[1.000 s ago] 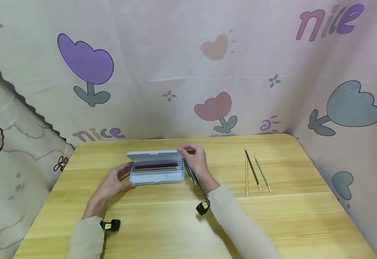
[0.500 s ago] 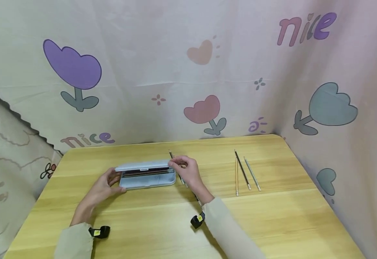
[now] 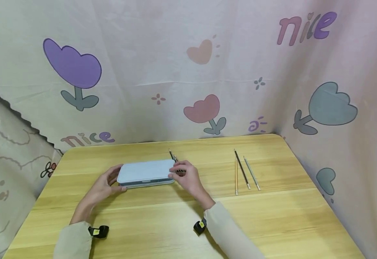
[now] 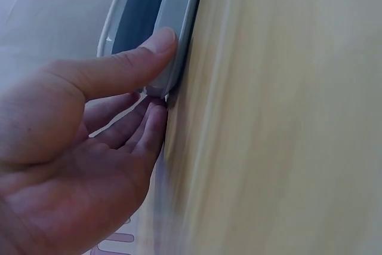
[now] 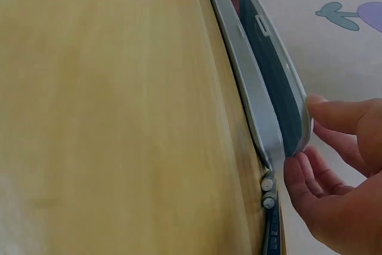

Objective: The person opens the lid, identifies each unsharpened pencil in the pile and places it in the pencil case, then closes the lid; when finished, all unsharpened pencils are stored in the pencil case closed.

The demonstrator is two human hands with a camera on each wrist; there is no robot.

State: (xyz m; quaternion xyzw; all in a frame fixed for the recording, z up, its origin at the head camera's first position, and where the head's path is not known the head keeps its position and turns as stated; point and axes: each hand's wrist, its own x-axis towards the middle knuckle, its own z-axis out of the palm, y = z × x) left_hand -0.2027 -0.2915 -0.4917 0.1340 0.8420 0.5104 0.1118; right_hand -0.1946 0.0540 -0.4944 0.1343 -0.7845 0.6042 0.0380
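A pale blue pencil case [image 3: 146, 171] lies on the wooden table, its lid lowered almost onto the base with a narrow dark gap along the front. My left hand [image 3: 102, 187] grips the case's left end; in the left wrist view the thumb [image 4: 158, 43] lies on the front wall and the fingers curl at the end. At the other end, my right hand [image 3: 189, 180] pinches the right corner of the lid [image 5: 298, 97], which stands partly raised in the right wrist view. Pencils [image 3: 171, 154] lie beside the case's right end, partly hidden by that hand.
To the right on the table [image 3: 288, 216] lie an orange pencil [image 3: 236, 178], a black pencil [image 3: 242, 168] and a grey-green pencil [image 3: 252, 173]. A patterned cloth [image 3: 136, 64] hangs behind the table's back edge.
The lid has swung down toward me, hiding the pencils inside the case. My right hand has come down with it, while the left stays at the case's left end. The head view has shifted.
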